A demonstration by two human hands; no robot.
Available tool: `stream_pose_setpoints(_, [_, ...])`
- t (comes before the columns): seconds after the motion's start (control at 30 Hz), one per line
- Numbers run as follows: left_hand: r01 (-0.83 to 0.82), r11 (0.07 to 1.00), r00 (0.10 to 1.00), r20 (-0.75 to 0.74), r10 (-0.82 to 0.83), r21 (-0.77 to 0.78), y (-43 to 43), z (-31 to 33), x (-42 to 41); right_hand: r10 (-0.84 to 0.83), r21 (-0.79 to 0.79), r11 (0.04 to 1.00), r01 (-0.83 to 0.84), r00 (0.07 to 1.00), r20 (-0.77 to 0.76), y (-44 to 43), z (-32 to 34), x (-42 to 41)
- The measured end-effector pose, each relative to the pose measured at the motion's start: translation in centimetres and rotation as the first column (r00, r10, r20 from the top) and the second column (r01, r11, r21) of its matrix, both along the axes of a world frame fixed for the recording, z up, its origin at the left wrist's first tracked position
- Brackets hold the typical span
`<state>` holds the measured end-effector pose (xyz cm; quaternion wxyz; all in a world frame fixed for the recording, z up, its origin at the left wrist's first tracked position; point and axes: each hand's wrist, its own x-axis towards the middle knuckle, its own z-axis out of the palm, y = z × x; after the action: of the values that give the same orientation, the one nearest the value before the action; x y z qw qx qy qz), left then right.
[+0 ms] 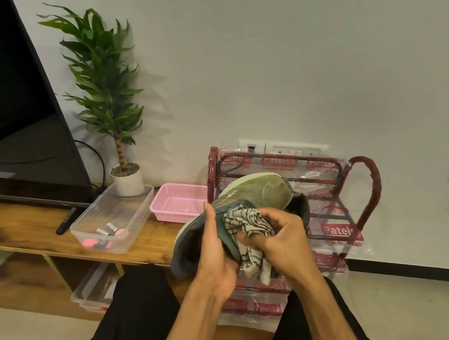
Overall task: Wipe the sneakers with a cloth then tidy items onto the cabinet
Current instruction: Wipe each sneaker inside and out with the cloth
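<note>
An olive-green sneaker [259,191] with a pale sole is held up in front of me, toe pointing away to the right. My left hand [217,253] grips it at the heel and collar. My right hand [283,238] holds a bunched white cloth with black pattern [249,228] against the sneaker's tongue area. A second dark shoe [301,203] shows just behind the sneaker, mostly hidden. The wooden cabinet [30,229] runs along the left.
On the cabinet stand a clear plastic box [135,206] with batteries and small items, a pink basket [179,202], a potted plant [127,177], a remote [65,221] and a TV [12,109]. A red plastic-wrapped shoe rack [357,180] stands behind my hands.
</note>
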<state>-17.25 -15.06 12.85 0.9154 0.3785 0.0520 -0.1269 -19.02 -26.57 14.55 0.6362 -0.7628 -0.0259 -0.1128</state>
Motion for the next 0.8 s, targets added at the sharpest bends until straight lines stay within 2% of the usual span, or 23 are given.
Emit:
stream_pose_setpoints(0.07, [-0.008,1.0,1.0,0.005,0.008,-0.011,0.3,-0.2,0.1,0.068,0.032,0.997,-0.068,0.998,-0.005,-0.3,0.2,-0.1])
stream_pose_setpoints(0.13, [-0.013,0.999,1.0,0.008,0.014,-0.038,0.2,-0.3,0.0,0.039,0.01,0.999,-0.039,0.999,-0.003,-0.5,0.0,-0.1])
stream_pose_setpoints(0.27, [-0.044,0.988,0.999,-0.011,0.043,-0.149,0.1,0.0,-0.1,-0.14,-0.024,0.99,0.141,0.99,0.025,-1.4,-0.5,-0.1])
stream_pose_setpoints(0.4, [-0.058,0.972,0.995,-0.091,0.038,-0.226,0.8,0.2,0.3,-0.337,0.067,0.941,0.331,0.936,0.101,-2.6,-0.2,-0.4])
stream_pose_setpoints(0.53, [-0.02,0.986,0.997,-0.081,0.007,-0.165,0.8,0.1,0.4,-0.493,0.101,0.87,0.482,0.853,0.173,-2.4,-0.2,-0.2])
stream_pose_setpoints(0.67, [0.015,0.986,0.999,-0.043,-0.023,-0.167,0.9,0.3,0.0,-0.502,0.089,0.864,0.495,0.842,0.196,-1.7,-0.3,-0.2])
stream_pose_setpoints(0.8, [0.018,0.972,1.0,-0.005,-0.02,-0.235,0.7,0.5,0.0,-0.371,0.054,0.928,0.368,0.905,0.209,-0.7,-0.6,0.0])
